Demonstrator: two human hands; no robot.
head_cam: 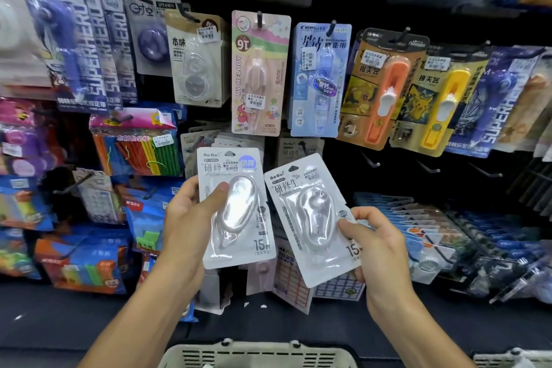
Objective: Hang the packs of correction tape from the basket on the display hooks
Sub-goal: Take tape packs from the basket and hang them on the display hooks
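Your left hand (191, 218) grips one white pack (236, 206), your right hand (376, 245) another pack (313, 218) (tilted). Hung packs (227, 143) crowd the hooks at twelve o'clock; basket (257, 354) at six.

Dark display wall (388, 182) — crowded stationery racks (478, 233)

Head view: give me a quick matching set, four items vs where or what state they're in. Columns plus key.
Items:
1. left-hand white pack
2. right-hand white pack
3. pink My Melody pack
4. basket

States:
A. hanging on a hook, upper middle
B. bottom edge of view, below the hands
C. held tilted, top leaning left
D. held nearly upright, thumb on the blister

Pairs: 1-D, 2-C, 3-A, 4-B
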